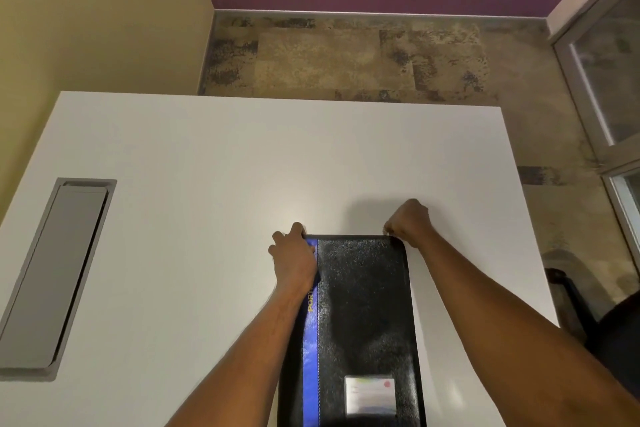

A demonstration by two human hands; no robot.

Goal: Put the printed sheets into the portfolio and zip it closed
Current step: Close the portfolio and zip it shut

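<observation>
1. The person's left hand (294, 255) lies spread, pressing the far left corner of the closed black grained portfolio with a blue stripe (360, 322).
2. The right hand (407, 222), at the portfolio's far right corner, pinches something small, probably the zip pull.
3. No printed sheets show; the zip could snag rounding that corner if the left hand lets go.

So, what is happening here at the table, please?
A person is working with both bare hands on a black portfolio with a blue stripe, which lies closed and flat on the white table. The left hand presses on its far left corner, over the stripe. The right hand is closed in a pinching grip at the far right corner, probably on the zipper pull, though the pull itself is too small to see. No loose printed sheets are visible on the table.
</observation>
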